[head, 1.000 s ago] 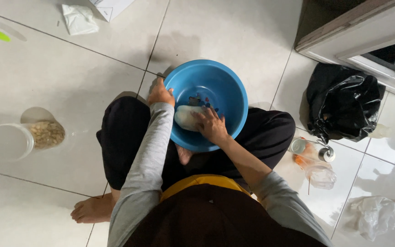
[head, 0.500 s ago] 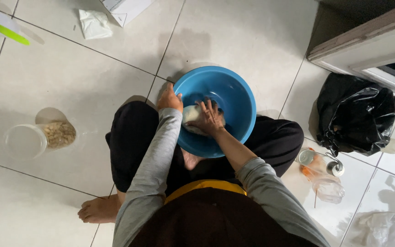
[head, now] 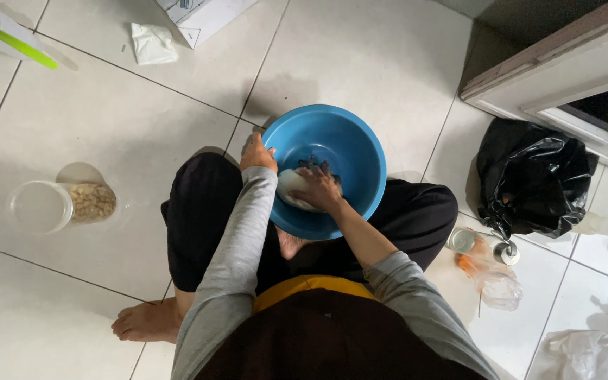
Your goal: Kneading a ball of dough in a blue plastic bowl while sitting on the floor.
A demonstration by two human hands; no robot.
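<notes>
I sit cross-legged on a white tiled floor with a blue plastic bowl (head: pixel 350 144) resting between my knees. My left hand (head: pixel 257 152) grips the bowl's near left rim. Inside the bowl my right hand (head: pixel 318 187) presses on a pale whitish lump (head: pixel 290 184) lying on the bowl's bottom. A few small dark bits (head: pixel 314 163) lie in the bowl just beyond my fingers.
A clear jar (head: pixel 61 205) lying on its side with pale nuts is at the left. A green scoop (head: pixel 5 32), a crumpled tissue (head: pixel 153 43) and a box (head: pixel 202 14) lie at the top. A black plastic bag (head: pixel 533 176), small containers (head: pixel 483 250) and a door threshold (head: pixel 550 77) are at the right.
The view has shifted, so the bowl sits lower and more central in frame. My right hand keeps pressing and working the pale lump; my left hand stays on the rim.
</notes>
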